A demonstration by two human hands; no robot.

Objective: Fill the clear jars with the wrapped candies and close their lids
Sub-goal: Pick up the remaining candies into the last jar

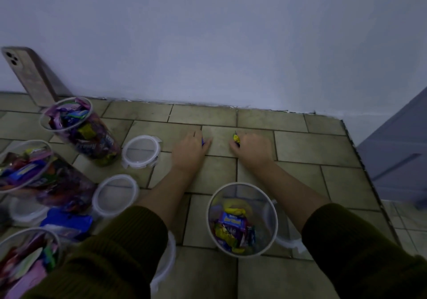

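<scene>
Left grip: my left grip [191,148] lies knuckles up on the tiled bench [312,144], beyond the part-filled jar [241,218] and a little to its left. The fingers are curled over a blue candy [202,141], which shows only at the thumb side.
Right grip: my right grip [251,147] rests straight beyond that jar, fingers closed round a yellow candy [236,138] whose tip pokes out toward the other grip.
Part-filled jar: it stands open between my forearms on the side nearest me. There are wrapped candies in the bottom only, with plenty of room above them.
Its lid: a clear lid [286,236] lies just right of the jar, partly hidden behind it.
Full jars: three full jars [80,127] stand well to the left of the part-filled jar, heaped to the rim, none capped.
Loose lids: two loose lids [141,151] lie flat between the full jars and the part-filled jar.
Step in hand: I judge this to be picking up loose candies, one in each grip, to fill the last jar.
Next move: draw both grips back over the jar's mouth and let go only once they are above it, since the opening is narrow for two hands. The lids come after.
Elsewhere: a blue packet [67,222] lies left of the jar. I cannot tell whether it holds more candy.
</scene>
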